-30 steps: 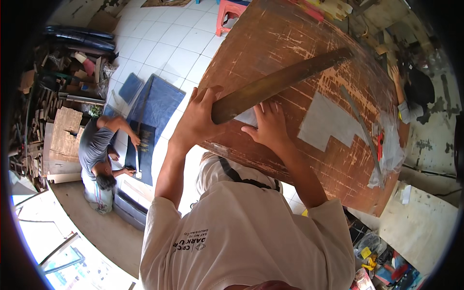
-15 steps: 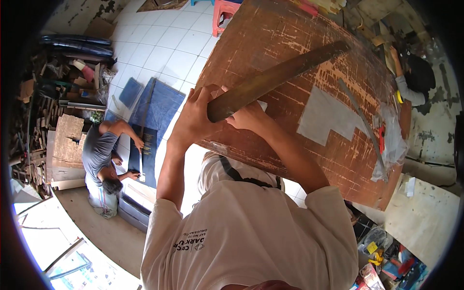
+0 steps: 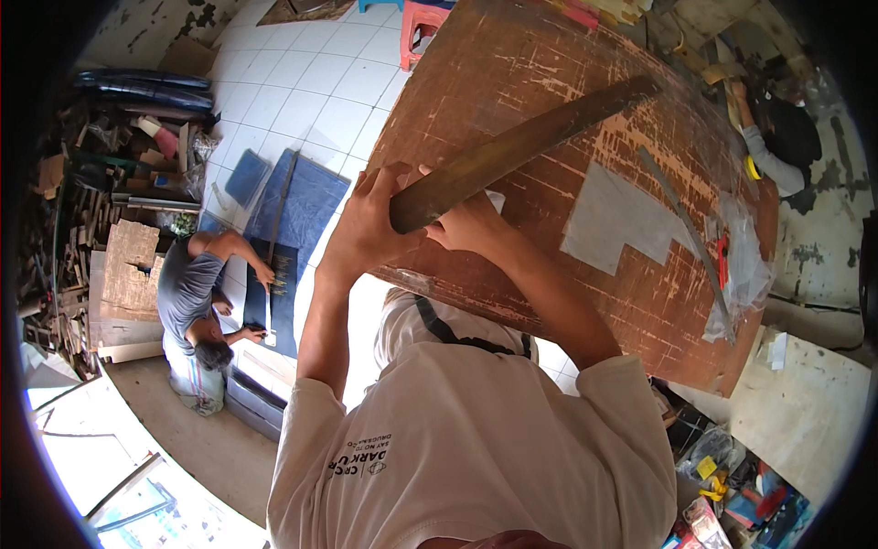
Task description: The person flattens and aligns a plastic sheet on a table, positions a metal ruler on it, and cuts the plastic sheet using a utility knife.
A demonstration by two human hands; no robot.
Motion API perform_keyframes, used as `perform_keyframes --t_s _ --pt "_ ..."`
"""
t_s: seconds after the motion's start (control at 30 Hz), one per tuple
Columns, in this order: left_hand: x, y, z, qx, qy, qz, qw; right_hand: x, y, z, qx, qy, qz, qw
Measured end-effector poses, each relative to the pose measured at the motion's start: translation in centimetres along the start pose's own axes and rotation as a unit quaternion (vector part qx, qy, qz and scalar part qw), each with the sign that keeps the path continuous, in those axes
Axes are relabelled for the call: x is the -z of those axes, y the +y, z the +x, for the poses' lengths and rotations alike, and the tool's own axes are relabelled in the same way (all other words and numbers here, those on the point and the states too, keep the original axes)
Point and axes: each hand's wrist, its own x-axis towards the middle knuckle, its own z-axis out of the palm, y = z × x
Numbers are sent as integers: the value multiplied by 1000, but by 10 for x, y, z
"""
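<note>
A long, flat, brown bar (image 3: 521,146) lies slanted over a worn, scratched brown tabletop (image 3: 549,55). My left hand (image 3: 364,229) wraps around the bar's near end at the table's edge. Close beside it, my right hand (image 3: 471,227) is curled under the same end, its fingers partly hidden by the bar. A small white piece (image 3: 495,199) shows just beyond my right hand.
On the table lie a grey cut sheet (image 3: 613,220), a thin metal strip (image 3: 681,215), a red tool (image 3: 722,261) and a clear plastic bag (image 3: 745,274). A person (image 3: 192,293) kneels on the tiled floor by blue sheets (image 3: 302,206). Wood scraps (image 3: 91,183) pile up at left.
My right hand slid left from lying flat with spread fingers on the table to curl beneath the bar's end beside my left hand. The bar's near end rose slightly.
</note>
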Motion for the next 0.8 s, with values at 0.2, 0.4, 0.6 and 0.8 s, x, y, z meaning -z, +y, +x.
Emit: perform_keyframes --t_s 0.2,0.4,0.6,0.8 --pt "5 8 -2 47 -27 -8 998 39 -2 -43 -53 -26 -133 989" --pt "-2 2 -3 42 -10 -12 999 37 13 -59 -98 -29 -102 990" --pt "-6 1 -5 34 -1 -5 999 45 7 -63 -94 -11 -94 991" --pt "-34 -13 -22 -9 29 8 1000 63 -3 -113 -131 75 -51 987"
